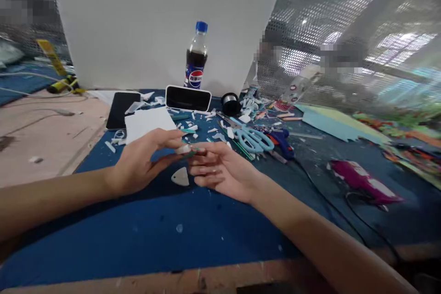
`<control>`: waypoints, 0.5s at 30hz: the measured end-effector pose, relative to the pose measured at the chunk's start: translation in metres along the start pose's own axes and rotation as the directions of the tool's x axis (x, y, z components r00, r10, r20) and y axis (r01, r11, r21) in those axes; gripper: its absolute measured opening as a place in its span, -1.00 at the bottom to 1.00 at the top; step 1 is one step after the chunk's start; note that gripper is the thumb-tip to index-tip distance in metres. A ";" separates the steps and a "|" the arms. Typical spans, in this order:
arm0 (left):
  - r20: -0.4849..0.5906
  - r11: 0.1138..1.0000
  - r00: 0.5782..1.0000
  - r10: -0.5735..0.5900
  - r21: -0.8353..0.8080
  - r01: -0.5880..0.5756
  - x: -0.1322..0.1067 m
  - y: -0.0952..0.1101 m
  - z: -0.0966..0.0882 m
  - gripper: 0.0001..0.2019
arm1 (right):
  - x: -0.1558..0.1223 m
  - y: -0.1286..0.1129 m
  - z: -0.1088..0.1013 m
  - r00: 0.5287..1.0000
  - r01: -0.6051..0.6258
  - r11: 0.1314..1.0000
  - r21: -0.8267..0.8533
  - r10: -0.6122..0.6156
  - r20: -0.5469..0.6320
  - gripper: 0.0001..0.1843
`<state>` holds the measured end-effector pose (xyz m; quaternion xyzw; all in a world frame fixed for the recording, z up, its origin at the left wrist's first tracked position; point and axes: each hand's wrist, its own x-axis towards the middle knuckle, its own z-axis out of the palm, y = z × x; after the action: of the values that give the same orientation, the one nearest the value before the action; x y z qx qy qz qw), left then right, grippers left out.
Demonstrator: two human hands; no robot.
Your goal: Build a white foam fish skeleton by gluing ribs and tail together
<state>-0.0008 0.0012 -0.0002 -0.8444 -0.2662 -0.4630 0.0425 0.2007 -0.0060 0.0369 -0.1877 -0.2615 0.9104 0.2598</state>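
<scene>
Above the blue table covering, my left hand [143,158] pinches a small white piece [183,149] between thumb and fingertips. My right hand [229,167] meets it from the other side, thumb and index finger closed at the same piece, its other fingers loosely curled. The fingertips partly cover the piece, so its full shape is hidden. Just below the hands a flat, rounded-triangular white piece [181,177] with a small dark hole lies on the table. White paper sheets [148,121] lie behind my left hand.
Light-blue-handled scissors [253,139], a blue glue gun [284,144] and a wire spool [230,104] lie to the right among white scraps. Behind stand a propped phone [188,98] and a cola bottle [197,62]. A dark phone [122,109] and a magenta packet [363,181] lie farther out.
</scene>
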 end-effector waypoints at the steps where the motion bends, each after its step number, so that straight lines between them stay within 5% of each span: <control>1: -0.002 1.000 1.000 0.016 -0.007 -0.016 0.000 -0.001 0.000 -0.82 | 0.000 0.000 0.000 1.000 -0.005 1.000 0.003 0.005 0.002 -0.87; 10: -0.025 0.983 0.985 0.172 -0.058 -0.173 0.002 -0.004 0.001 -0.69 | -0.002 -0.001 -0.003 1.000 -0.005 0.998 -0.058 0.004 -0.011 -0.84; 15: -0.019 0.986 0.988 0.155 -0.059 -0.156 0.000 -0.007 0.000 -0.56 | -0.014 -0.019 0.001 0.988 0.030 0.922 -0.386 -0.085 -0.125 -0.87</control>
<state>-0.0044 0.0071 -0.0015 -0.8601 -0.1852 -0.4722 0.0547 0.2186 -0.0008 0.0515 -0.2901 -0.4207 0.8184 0.2626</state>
